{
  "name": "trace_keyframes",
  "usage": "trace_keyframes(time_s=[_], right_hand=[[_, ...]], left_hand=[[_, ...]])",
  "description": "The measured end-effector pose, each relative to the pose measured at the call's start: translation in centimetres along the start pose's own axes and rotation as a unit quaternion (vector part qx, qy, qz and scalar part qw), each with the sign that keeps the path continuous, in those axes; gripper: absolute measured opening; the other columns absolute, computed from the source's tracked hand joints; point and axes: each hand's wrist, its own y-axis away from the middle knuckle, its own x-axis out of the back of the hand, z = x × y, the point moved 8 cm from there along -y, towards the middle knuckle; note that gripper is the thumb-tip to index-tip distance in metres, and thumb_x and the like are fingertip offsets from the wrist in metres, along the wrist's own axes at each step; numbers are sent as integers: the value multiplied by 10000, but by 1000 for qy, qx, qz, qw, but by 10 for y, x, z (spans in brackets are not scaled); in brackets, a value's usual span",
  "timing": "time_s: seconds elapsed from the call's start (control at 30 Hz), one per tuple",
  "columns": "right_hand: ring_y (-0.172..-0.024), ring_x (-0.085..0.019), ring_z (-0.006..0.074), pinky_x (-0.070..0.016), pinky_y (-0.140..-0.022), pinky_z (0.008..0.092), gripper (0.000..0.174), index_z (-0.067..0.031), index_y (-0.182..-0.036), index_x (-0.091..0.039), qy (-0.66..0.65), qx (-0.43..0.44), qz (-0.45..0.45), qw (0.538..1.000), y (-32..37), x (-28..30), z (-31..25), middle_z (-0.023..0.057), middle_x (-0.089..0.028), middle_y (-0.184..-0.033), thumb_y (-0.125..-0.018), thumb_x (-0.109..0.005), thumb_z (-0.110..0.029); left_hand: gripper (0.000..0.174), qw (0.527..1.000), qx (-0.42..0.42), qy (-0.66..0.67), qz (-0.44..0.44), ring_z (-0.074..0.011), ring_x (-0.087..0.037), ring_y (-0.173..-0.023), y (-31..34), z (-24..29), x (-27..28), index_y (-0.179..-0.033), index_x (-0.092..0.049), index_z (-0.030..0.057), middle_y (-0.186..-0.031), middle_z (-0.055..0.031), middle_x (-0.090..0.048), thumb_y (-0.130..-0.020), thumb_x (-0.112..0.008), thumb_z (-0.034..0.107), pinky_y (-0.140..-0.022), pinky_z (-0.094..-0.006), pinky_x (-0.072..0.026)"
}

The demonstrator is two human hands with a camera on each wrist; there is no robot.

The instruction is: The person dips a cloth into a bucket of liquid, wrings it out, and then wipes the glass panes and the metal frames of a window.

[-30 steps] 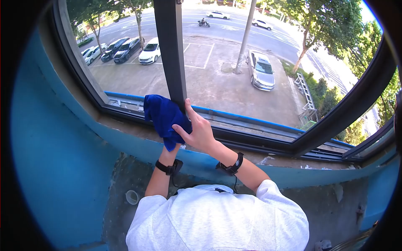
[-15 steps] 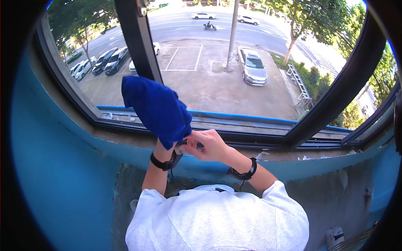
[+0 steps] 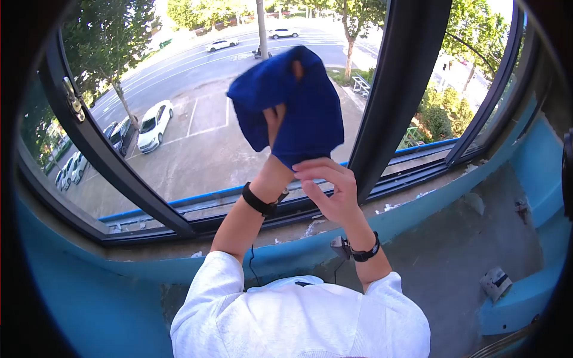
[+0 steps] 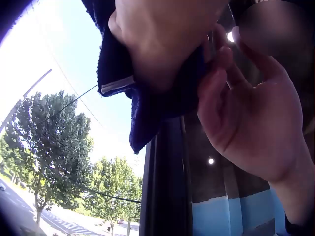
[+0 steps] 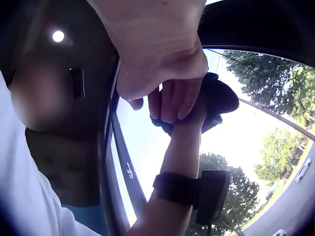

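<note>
**Left of the dark window post: a blue cloth raised to the glass**

Just left of the dark window post (image 3: pixel 406 89), a person seen from above holds a blue cloth (image 3: pixel 292 101) up in front of the glass pane (image 3: pixel 197 131). A second ago the cloth was down low by the sill (image 3: pixel 149 250), and half a second ago it was only partly lifted. Now it is well above the sill, level with the middle of the post. From this, the work appears to have moved from the sill up to the glass, with the cloth being settled over the hand.

The left arm reaches straight up, and a black band (image 3: pixel 259 200) circles its wrist. The left hand (image 3: pixel 276 122) is inside the cloth, which drapes and wraps over it. Most of its fingers are covered, so I cannot tell whether they are curled or straight.

The right hand (image 3: pixel 331 188) is directly below the cloth, nearer the post, with its forearm upright. Its bent fingers close on the cloth's lower hem, at the heel of the left hand. The wrist views show the two hands touching there.
</note>
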Motion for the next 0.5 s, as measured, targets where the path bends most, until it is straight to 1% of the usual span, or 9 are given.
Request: trace_keyframes(time_s=[0.03,0.13,0.17,0.23,0.27,0.3,0.33,0.4,0.5], right_hand=[[-861,-718,220,-552,-785,297,176,26,-1019,-719,6,4,-3,1000,7,12,2,153,-724,-1021,-907,-696,-107],[-908,-717,187,-551,-807,271,271,22,-1153,-695,-107,-150,-42,982,34,35,30,153,-720,-1093,-939,-671,-141],[-912,-715,176,-551,-821,272,286,22,-1182,-677,-97,-187,-29,977,43,42,36,132,-726,-1084,-941,-669,-133],[-901,-715,165,-549,-817,266,261,43,-1151,-658,-67,-229,10,971,64,54,57,136,-726,-1079,-951,-659,-125],[-901,-715,165,-549,-817,266,261,43,-1151,-658,-70,-223,7,972,76,53,65,136,-726,-1079,-951,-659,-125],[-886,-715,163,-549,-812,264,245,51,-1134,-641,-66,-267,49,960,93,57,81,144,-724,-1079,-953,-655,-113],[-871,-715,160,-549,-807,261,231,59,-1118,-623,-64,-310,91,944,104,59,92,152,-721,-1078,-955,-651,-102],[-849,-714,160,-549,-798,261,239,62,-1131,-600,-90,-315,120,937,112,46,93,156,-723,-1065,-950,-652,-87],[-870,-708,177,-550,-810,274,335,57,-1211,-547,-113,-330,159,924,112,23,86,178,-707,-1104,-930,-674,-72]], left_hand=[[550,996,14,84,6,-283,-368,-1383,-5,6,14,-1465,-426,169,-1474,-48,-446,-945,-526,315,-1068,-449,-327],[583,943,56,328,25,-286,-324,-1455,-15,13,43,-1491,-409,180,-1529,-37,-417,-934,-524,311,-1124,-462,-292],[583,943,63,326,29,-286,-324,-1455,-12,29,39,-1491,-409,180,-1529,-37,-417,-934,-524,311,-1124,-462,-292],[515,958,20,285,34,-264,-404,-1409,20,73,33,-1437,-507,174,-1565,-57,-387,-931,-547,265,-1095,-444,-368],[514,934,-3,357,-19,-252,-424,-1391,27,70,39,-1427,-520,195,-1538,-61,-419,-918,-555,259,-1090,-433,-375],[515,902,-25,424,-72,-241,-444,-1374,34,67,45,-1417,-533,216,-1511,-64,-452,-904,-564,253,-1084,-422,-383],[515,906,-23,416,-71,-241,-444,-1374,44,65,46,-1417,-533,216,-1511,-64,-452,-904,-564,253,-1084,-422,-383],[492,832,-7,549,-83,-236,-490,-1320,65,62,42,-1381,-568,247,-1431,-48,-525,-889,-562,238,-1044,-377,-410],[531,814,8,571,-111,-225,-523,-1269,88,51,32,-1359,-588,269,-1368,-15,-567,-830,-622,251,-1002,-397,-418]])
